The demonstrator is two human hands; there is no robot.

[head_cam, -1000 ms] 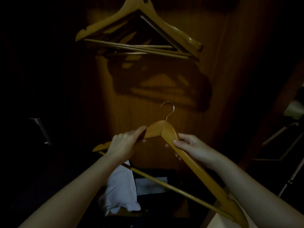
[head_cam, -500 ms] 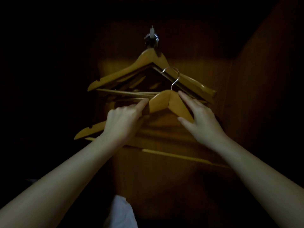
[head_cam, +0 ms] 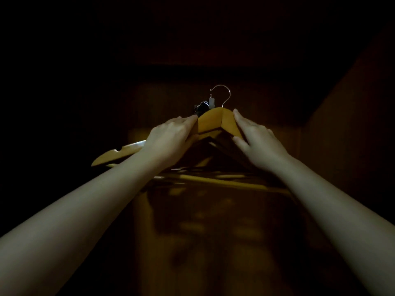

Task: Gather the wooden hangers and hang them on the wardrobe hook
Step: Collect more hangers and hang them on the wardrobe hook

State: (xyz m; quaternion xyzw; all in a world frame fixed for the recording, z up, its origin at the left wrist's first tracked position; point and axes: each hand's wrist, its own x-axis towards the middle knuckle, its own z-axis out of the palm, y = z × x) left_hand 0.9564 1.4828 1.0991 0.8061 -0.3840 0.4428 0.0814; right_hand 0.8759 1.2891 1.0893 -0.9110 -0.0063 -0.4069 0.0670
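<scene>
I hold a yellow wooden hanger point(head_cam: 213, 121) up high with both hands. My left hand point(head_cam: 171, 137) grips its left shoulder and my right hand point(head_cam: 254, 137) grips its right shoulder. Its metal hook point(head_cam: 222, 94) curves just above the small white wardrobe hook point(head_cam: 211, 102) on the back panel. Other wooden hangers point(head_cam: 211, 178) hang behind and below mine, mostly hidden by it and by my arms. The left tip of a hanger point(head_cam: 115, 154) sticks out past my left wrist.
The scene is very dark. A brown wooden wardrobe back panel point(head_cam: 213, 231) fills the middle, and a side panel point(head_cam: 346, 146) rises on the right. A dark shelf or top edge point(head_cam: 213, 71) runs above the hook.
Both hands have lifted the hanger from waist height to the wardrobe hook. Its metal hook now sits above the wall hook, in front of the hanging bunch. My view has tilted upward.
</scene>
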